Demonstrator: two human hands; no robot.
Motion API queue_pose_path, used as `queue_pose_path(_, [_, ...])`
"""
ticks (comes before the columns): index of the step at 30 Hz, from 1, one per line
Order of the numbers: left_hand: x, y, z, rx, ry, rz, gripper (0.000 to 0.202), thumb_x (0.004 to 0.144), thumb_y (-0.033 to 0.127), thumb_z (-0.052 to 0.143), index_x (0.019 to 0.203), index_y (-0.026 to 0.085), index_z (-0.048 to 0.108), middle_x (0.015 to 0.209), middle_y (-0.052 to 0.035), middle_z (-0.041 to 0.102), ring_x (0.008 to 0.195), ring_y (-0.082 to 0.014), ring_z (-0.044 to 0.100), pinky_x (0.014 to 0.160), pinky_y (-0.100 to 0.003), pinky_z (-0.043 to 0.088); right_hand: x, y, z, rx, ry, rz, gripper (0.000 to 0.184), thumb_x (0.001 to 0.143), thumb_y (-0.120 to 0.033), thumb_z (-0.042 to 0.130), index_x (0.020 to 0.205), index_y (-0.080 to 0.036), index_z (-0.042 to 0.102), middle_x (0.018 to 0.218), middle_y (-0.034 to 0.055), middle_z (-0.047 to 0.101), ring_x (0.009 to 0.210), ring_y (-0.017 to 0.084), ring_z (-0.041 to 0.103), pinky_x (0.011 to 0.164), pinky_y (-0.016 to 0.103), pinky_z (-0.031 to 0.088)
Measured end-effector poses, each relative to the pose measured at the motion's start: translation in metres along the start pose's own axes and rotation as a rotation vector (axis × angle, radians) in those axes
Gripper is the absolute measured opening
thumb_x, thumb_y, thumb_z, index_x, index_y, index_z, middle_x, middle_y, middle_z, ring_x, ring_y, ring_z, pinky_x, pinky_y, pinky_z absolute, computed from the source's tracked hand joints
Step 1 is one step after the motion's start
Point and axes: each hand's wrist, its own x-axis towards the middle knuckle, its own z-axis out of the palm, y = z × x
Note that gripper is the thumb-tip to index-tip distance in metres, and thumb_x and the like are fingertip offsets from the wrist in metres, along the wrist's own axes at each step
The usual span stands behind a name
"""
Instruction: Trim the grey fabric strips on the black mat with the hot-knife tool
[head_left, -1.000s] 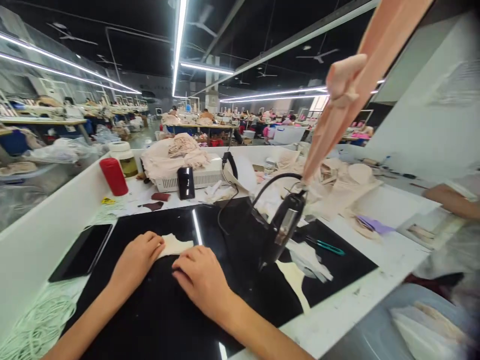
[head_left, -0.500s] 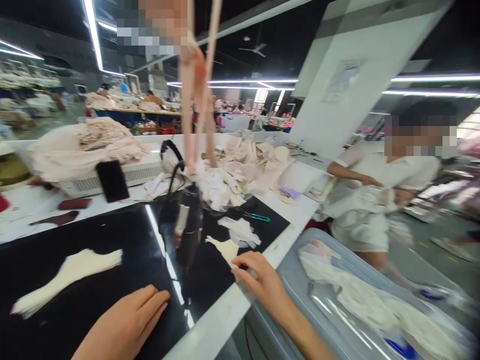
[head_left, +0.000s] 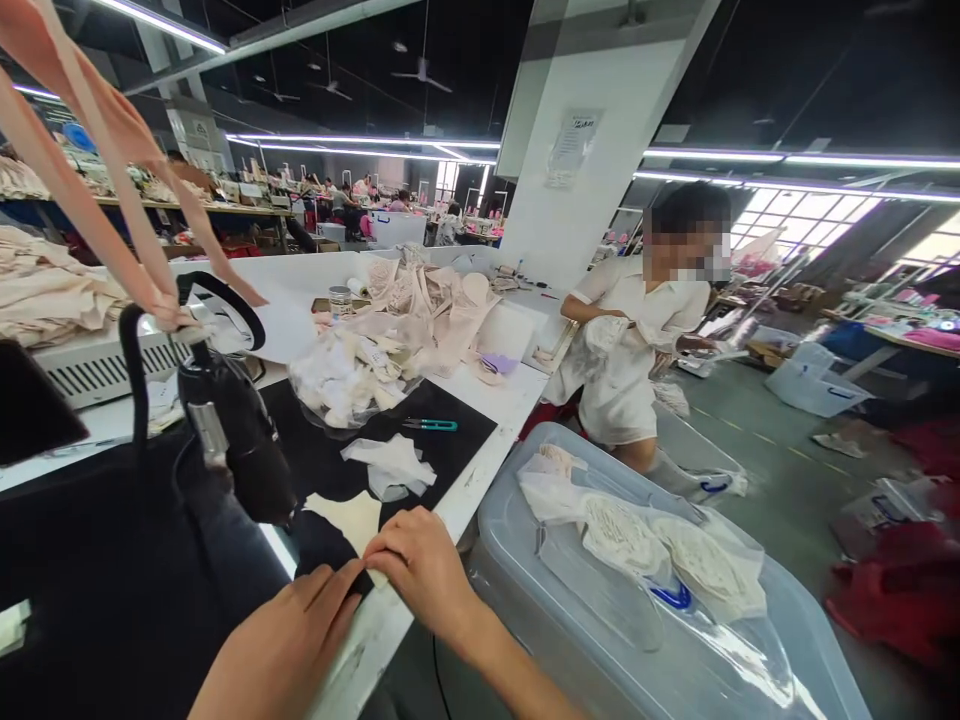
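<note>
A cream fabric piece [head_left: 349, 515] lies at the near edge of the black work surface [head_left: 465, 425], its near end between my two hands. My right hand [head_left: 424, 570] pinches that end between thumb and fingers. From the left, my left hand [head_left: 281, 640] reaches the same end, fingertips closed at the cloth and nearly touching the right ones; its thumb is hidden. Just beyond lie some white fabric pieces [head_left: 390, 468] and a pair of teal thread snips [head_left: 431, 425]. A black hand-held tool [head_left: 244, 440] hangs from peach straps [head_left: 112, 130] left of the cloth.
A grey plastic bin [head_left: 510, 510] with bagged cream pieces [head_left: 630, 545] stands right of the table. A clear bag of scraps [head_left: 352, 380] and a beige cloth heap [head_left: 420, 300] lie farther back. A co-worker [head_left: 615, 350] sits beyond the bin, handling white cloth.
The view has swung right. My left hand has moved from lying flat on the black surface to the cream fabric piece, beside my right hand, which stays at its near end.
</note>
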Motion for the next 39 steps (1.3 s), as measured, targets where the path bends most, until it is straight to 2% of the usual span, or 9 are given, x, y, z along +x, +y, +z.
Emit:
queue_pose_path(4, [-0.001, -0.002, 0.011, 0.047, -0.042, 0.029, 0.038, 0.101, 0.030, 0.045, 0.131, 0.028, 0.068, 0.117, -0.0064, 0.076, 0.101, -0.0261, 0.075, 0.080, -0.032, 0.063, 0.000, -0.004, 0.000, -0.003, -0.008, 0.029, 0.014, 0.099, -0.026, 0.070, 0.088, -0.027, 0.078, 0.088, -0.0029, 0.072, 0.087, 0.017, 0.060, 0.084, 0.031, 0.039])
queue_pose_path(12, [-0.001, -0.002, 0.012, 0.158, 0.103, 0.141, 0.035, 0.104, 0.027, 0.041, 0.125, 0.024, 0.070, 0.107, -0.0059, 0.077, 0.090, -0.0259, 0.075, 0.067, -0.032, 0.062, 0.003, -0.014, -0.006, -0.038, 0.000, 0.114, 0.011, 0.097, -0.021, 0.071, 0.086, -0.023, 0.072, 0.085, -0.0020, 0.071, 0.084, 0.018, 0.059, 0.081, 0.032, 0.038])
queue_pose_path(17, [0.005, 0.005, 0.014, 0.221, 0.118, 0.171, 0.036, 0.106, 0.021, 0.037, 0.123, 0.020, 0.069, 0.104, -0.0069, 0.075, 0.088, -0.0238, 0.073, 0.073, -0.034, 0.060, 0.005, -0.011, -0.008, -0.013, -0.023, 0.106, 0.015, 0.098, -0.020, 0.068, 0.085, -0.024, 0.071, 0.085, -0.0024, 0.072, 0.085, 0.018, 0.060, 0.081, 0.031, 0.039])
queue_pose_path(20, [0.006, 0.015, 0.014, 0.213, 0.074, 0.183, 0.031, 0.106, 0.021, 0.042, 0.123, 0.015, 0.067, 0.091, -0.0074, 0.071, 0.080, -0.0219, 0.069, 0.069, -0.033, 0.057, 0.004, -0.007, -0.011, 0.046, -0.037, 0.095, 0.019, 0.099, -0.018, 0.063, 0.082, -0.023, 0.069, 0.083, -0.0012, 0.071, 0.083, 0.019, 0.061, 0.081, 0.032, 0.040])
queue_pose_path(22, [0.008, 0.022, 0.014, 0.188, 0.019, 0.135, 0.026, 0.102, 0.020, 0.051, 0.124, 0.015, 0.066, 0.088, -0.0066, 0.068, 0.075, -0.0207, 0.066, 0.063, -0.032, 0.055, 0.004, -0.002, -0.012, 0.095, -0.039, 0.106, 0.022, 0.101, -0.019, 0.055, 0.082, -0.023, 0.067, 0.084, 0.0008, 0.071, 0.083, 0.021, 0.061, 0.080, 0.033, 0.041])
queue_pose_path(27, [0.013, 0.033, 0.007, 0.182, -0.079, 0.032, 0.018, 0.098, 0.026, 0.066, 0.116, 0.021, 0.067, 0.083, -0.0008, 0.063, 0.072, -0.0196, 0.064, 0.057, -0.032, 0.050, 0.004, 0.006, -0.015, 0.191, -0.062, 0.174, 0.028, 0.102, -0.036, 0.049, 0.082, -0.024, 0.065, 0.084, 0.0015, 0.071, 0.081, 0.023, 0.063, 0.074, 0.033, 0.042])
queue_pose_path(30, [0.014, 0.035, 0.003, 0.191, -0.123, 0.042, 0.027, 0.098, 0.029, 0.070, 0.123, 0.019, 0.065, 0.088, -0.0003, 0.067, 0.078, -0.0191, 0.066, 0.061, -0.031, 0.051, 0.005, 0.006, -0.018, 0.217, -0.080, 0.218, 0.031, 0.101, -0.043, 0.048, 0.081, -0.025, 0.064, 0.083, 0.0008, 0.071, 0.081, 0.023, 0.064, 0.074, 0.032, 0.043])
queue_pose_path(34, [0.016, 0.036, 0.002, 0.153, -0.104, -0.009, 0.043, 0.094, 0.031, 0.074, 0.131, 0.014, 0.062, 0.097, -0.0030, 0.071, 0.081, -0.0199, 0.068, 0.068, -0.033, 0.055, 0.007, 0.006, -0.019, 0.259, -0.098, 0.245, 0.034, 0.098, -0.049, 0.049, 0.079, -0.024, 0.063, 0.080, 0.0012, 0.069, 0.081, 0.024, 0.063, 0.074, 0.033, 0.043])
queue_pose_path(39, [0.020, 0.037, -0.001, 0.056, -0.189, -0.084, 0.053, 0.095, 0.033, 0.074, 0.142, 0.016, 0.056, 0.101, -0.0039, 0.069, 0.085, -0.0222, 0.069, 0.072, -0.036, 0.058, 0.008, 0.007, -0.019, 0.328, -0.100, 0.249, 0.033, 0.095, -0.050, 0.052, 0.078, -0.024, 0.064, 0.080, 0.0023, 0.067, 0.081, 0.025, 0.061, 0.073, 0.033, 0.043])
